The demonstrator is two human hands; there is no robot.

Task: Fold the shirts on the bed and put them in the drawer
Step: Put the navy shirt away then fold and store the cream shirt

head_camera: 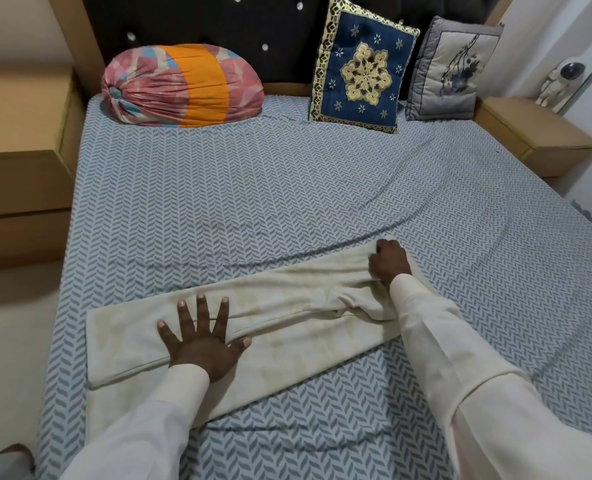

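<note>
Low in the frame, the left hand (201,344) lies flat with its fingers spread wide, pressing down on a cream shirt (287,327). The shirt is folded into a long strip across the bed (253,202), in the lower middle of the frame. At the shirt's right end, the right hand (389,259) has its fingers curled into the cloth and grips it. Higher up, at the top of the frame, a pink and orange round pillow (182,85), a blue cushion (360,64) and a grey cushion (452,69) lean on the dark headboard (218,19). A brown side table (536,133) at the upper right holds a small white astronaut toy (561,81).
</note>
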